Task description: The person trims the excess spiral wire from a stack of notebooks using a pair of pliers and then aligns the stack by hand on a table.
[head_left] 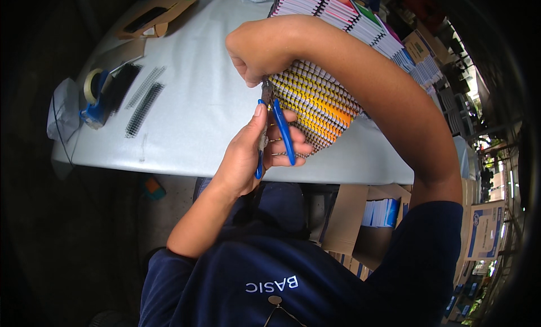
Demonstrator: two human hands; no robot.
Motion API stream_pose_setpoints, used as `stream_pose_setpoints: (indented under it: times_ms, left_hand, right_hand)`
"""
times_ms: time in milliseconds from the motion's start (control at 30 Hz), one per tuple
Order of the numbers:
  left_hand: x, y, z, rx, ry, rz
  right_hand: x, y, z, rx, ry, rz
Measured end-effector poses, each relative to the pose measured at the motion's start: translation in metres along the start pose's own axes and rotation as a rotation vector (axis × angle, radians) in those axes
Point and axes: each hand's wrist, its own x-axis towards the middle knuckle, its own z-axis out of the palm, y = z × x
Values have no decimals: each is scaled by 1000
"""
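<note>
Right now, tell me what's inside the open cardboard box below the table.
The open cardboard box holds what look like blue-and-white booklets. Anything beneath them is covered, and the person's right sleeve hides part of the box.

Left fingers (300,149) hold blue-handled pliers (283,128) near a yellow coil-bound stack (316,108).

the pliers (284,133) have a dark metal head and two blue handles — spread apart in a narrow v — and sit upright in the left hand (245,149), head pointing away from the body. their tip ends by the left corner of the stack of bound books (322,108) (whether it touches is hard to tell). the stack lies on the counter (186,118), yellow to orange edges striped with dark binding loops, partly hidden behind a forearm.
</note>
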Motion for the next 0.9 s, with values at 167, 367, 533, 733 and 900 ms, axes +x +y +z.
stream_pose_setpoints:
  times_ms: [167,367,533,733,900]
  left_hand:
    - [-5,-3,-12,56,-121,-11]
    - [-2,-3,5,39,-68,-10]
    - [8,-14,-35,-272,-475,27]
    - [-4,-6,10,46,-90,2]
    - [1,0,1,-12,-221,45]
  right_hand:
    - [-2,4,2,39,8,-25]
    - [-5,1,5,39,37,1]
    - [-6,-2,2,42,56,1]
    - [-7,2,6,25,77,27]
    - [-6,1,4,53,103,38]
